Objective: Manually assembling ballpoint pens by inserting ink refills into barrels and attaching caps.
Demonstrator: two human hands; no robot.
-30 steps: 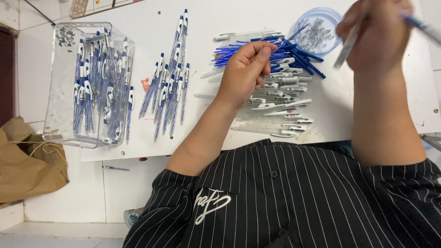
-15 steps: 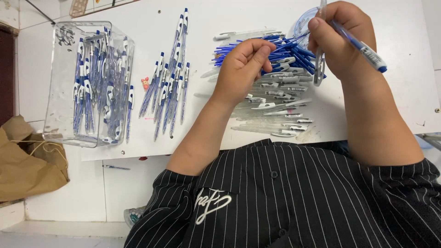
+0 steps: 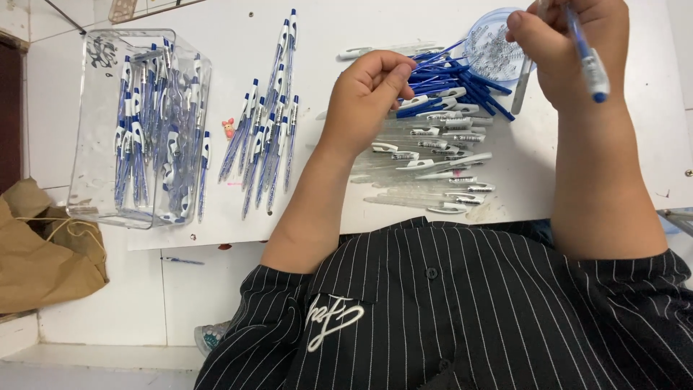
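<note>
My left hand (image 3: 368, 94) rests curled on the white table (image 3: 238, 217). Its thumb and fingers pinch a piece at the edge of a heap of blue pen parts (image 3: 462, 81). My right hand (image 3: 570, 43) is raised at the top right. It grips a blue pen (image 3: 590, 61) pointing down, and a clear barrel (image 3: 522, 83) hangs below its fingers. Just left of that hand is a round clear dish of small metal springs (image 3: 491, 50). Clear pen barrels with white clips (image 3: 433, 166) lie in a pile between my forearms.
A clear plastic box (image 3: 94, 180) at the left holds several finished blue-and-white pens. More finished pens (image 3: 267, 137) lie in a loose row beside it, near a tiny pink figure (image 3: 229, 128). Brown paper (image 3: 36, 253) and a stray pen (image 3: 180, 260) lie on the floor.
My right hand came down from the top right towards the spring dish and turned the blue pen from slanting to nearly upright. My left hand stayed on the blue heap.
</note>
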